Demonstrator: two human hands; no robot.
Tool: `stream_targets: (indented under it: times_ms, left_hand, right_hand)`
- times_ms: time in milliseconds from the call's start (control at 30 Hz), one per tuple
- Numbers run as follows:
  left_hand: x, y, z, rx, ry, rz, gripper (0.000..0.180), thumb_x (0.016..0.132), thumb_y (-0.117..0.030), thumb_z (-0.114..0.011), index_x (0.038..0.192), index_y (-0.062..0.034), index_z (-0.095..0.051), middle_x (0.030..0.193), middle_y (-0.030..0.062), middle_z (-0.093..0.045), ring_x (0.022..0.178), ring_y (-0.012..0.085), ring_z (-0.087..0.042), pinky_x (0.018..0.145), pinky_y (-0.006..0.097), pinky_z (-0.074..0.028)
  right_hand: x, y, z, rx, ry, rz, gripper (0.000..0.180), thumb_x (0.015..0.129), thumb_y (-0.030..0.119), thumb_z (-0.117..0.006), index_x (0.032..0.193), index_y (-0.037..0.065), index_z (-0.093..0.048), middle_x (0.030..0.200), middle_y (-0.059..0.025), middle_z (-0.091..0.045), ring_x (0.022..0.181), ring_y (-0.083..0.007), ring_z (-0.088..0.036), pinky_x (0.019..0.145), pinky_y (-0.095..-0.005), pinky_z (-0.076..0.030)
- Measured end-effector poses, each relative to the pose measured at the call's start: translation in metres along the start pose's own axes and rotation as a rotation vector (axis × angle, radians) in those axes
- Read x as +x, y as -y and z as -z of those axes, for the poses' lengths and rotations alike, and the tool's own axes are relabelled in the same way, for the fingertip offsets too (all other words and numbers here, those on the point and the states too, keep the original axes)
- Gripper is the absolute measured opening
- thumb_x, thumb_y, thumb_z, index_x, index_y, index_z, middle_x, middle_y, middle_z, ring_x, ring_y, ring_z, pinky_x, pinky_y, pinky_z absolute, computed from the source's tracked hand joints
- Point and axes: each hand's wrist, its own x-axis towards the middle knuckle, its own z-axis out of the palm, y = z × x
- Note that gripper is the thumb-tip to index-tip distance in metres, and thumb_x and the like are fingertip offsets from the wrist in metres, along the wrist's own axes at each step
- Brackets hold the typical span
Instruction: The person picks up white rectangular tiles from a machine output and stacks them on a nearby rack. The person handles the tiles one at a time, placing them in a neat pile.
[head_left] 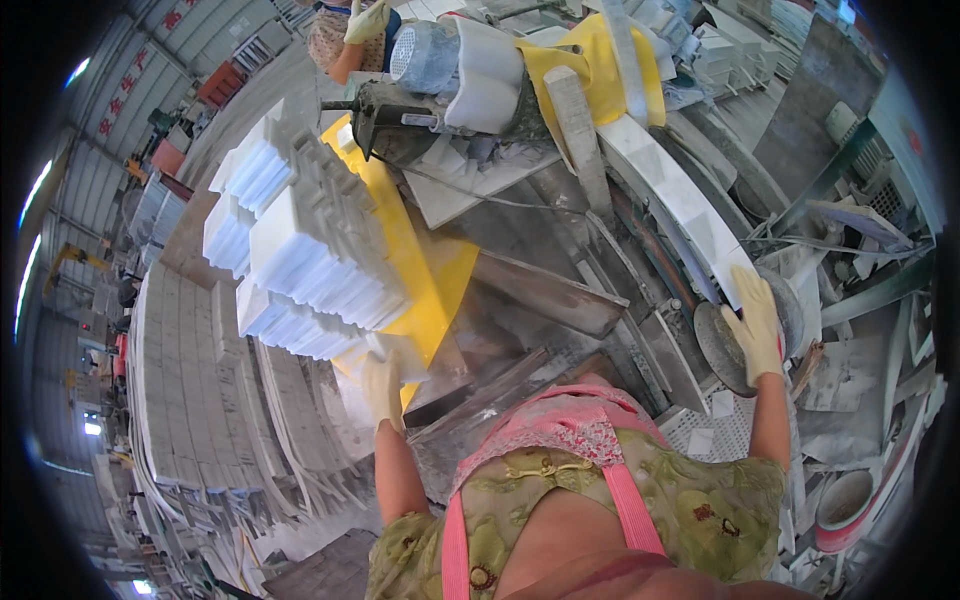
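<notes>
We wore pale gloves on both hands. Our left hand (382, 388) was at the foot of the white tiles (300, 250), its fingers pointing up toward the lowest ones; we could not tell whether they were clamped on a tile or only resting by it. The tiles stood to our front left in several tall, uneven piles, and a yellow board (440, 290) showed along their right side.

Our right hand (757, 315) was at the near end of a long white strip (690, 195), thumb and fingers apart; whether the palm pressed on the strip was hidden. A grey disc (718, 350) sat just beside that hand, on its left. The strip curved away from us toward a yellow cloth (590, 60) draped over the machine (425, 58).

Beyond the tiles, another person (330, 40) worked with a gloved hand raised. Long grey slabs (190, 370) lay stacked at our far left. Near our right forearm were a perforated panel (680, 435) and, farther right, a pink-rimmed basin (838, 540). We wore a pink apron (550, 420) over a green shirt (700, 500).
</notes>
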Motion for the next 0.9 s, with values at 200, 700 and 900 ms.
stream_targets:
  times_ms: [200,700,900]
  left_hand:
    - [0.008,0.0,-0.015,0.163,-0.06,0.015,0.044,0.088,-0.031,-0.06,0.109,0.0075,-0.062,0.096,0.0261,-0.071,0.08,0.0345,-0.071,0.065,0.042,-0.055]
    - [0.005,0.001,-0.015,0.023,-0.079,0.061,0.042,0.089,-0.03,-0.061,0.109,0.007,-0.062,0.094,0.0245,-0.069,0.078,0.0335,-0.069,0.065,0.043,-0.053]
    - [0.002,0.001,-0.011,-0.065,-0.061,0.074,0.042,0.089,-0.03,-0.061,0.11,0.0071,-0.061,0.093,0.024,-0.068,0.078,0.0324,-0.068,0.064,0.041,-0.052]
  right_hand:
    - [-0.018,-0.06,-0.018,-0.238,0.24,-0.089,0.105,0.07,0.017,-0.084,0.158,0.009,-0.028,0.162,-0.0158,-0.03,0.151,-0.0354,-0.025,0.123,-0.0475,-0.022]
    - [0.021,-0.07,-0.042,-0.222,-0.103,0.238,0.064,0.081,0.007,-0.063,0.144,0.002,-0.05,0.142,-0.0181,-0.055,0.137,-0.0324,-0.047,0.118,-0.0468,-0.033]
    - [0.056,-0.06,-0.049,-0.282,-0.152,0.348,0.058,0.083,0.003,-0.054,0.14,0.0,-0.051,0.142,-0.0165,-0.056,0.136,-0.0302,-0.049,0.117,-0.0463,-0.034]
